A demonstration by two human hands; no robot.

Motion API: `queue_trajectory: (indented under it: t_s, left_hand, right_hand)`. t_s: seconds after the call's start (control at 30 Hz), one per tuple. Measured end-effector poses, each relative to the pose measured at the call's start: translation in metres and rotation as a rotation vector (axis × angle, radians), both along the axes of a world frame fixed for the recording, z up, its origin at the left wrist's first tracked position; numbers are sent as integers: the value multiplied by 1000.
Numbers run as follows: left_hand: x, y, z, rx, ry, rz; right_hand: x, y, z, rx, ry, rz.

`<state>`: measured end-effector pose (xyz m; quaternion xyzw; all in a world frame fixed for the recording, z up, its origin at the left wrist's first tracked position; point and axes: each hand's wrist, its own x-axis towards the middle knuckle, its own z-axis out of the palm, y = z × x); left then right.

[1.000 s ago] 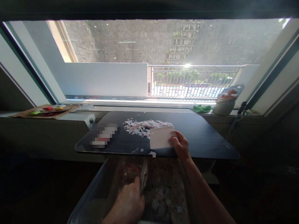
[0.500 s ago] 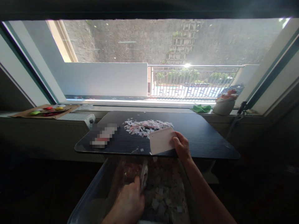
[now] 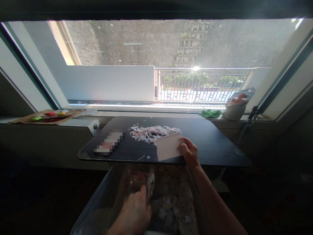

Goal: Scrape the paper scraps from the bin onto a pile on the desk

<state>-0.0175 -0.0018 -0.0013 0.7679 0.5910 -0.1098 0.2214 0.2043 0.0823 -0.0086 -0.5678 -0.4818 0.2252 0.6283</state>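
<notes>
My right hand (image 3: 190,151) is closed on a flat white scraper (image 3: 169,147) with a small hole near one corner. The scraper is tilted over the front edge of the dark table (image 3: 210,143), just in front of a heap of small paper scraps (image 3: 154,133). Below the tabletop, my left hand (image 3: 135,209) grips the left wall of an open box (image 3: 151,184); its fingertips are partly hidden. More paper scraps (image 3: 167,209) lie inside that box. Left of it, something reddish in shiny clear wrapping (image 3: 137,179) shows dimly.
A clear plastic bin (image 3: 90,209) surrounds the left side of the box. A blurred-out item (image 3: 109,142) lies on the table's left. On the sill are a green cloth (image 3: 210,113), a white pot (image 3: 234,111) and a board with colourful pieces (image 3: 49,117). A radiator stands left.
Loose paper scraps at the scraper's lower edge and just below the table edge have dropped out of sight. Both hands and the scraper have hardly moved.
</notes>
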Motion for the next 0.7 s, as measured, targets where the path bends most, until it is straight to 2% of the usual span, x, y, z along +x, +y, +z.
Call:
queue_trajectory:
  t_s: [0.27, 0.5, 0.7]
  left_hand:
    - [0, 0, -5, 28, -3, -4]
    - [0, -1, -1, 29, -12, -11]
    - [-1, -1, -4, 29, -11, -17]
  right_hand:
    - [-1, 1, 2, -6, -40, -1]
    - [-8, 6, 1, -41, 2, 239]
    - [-8, 6, -3, -53, 21, 384]
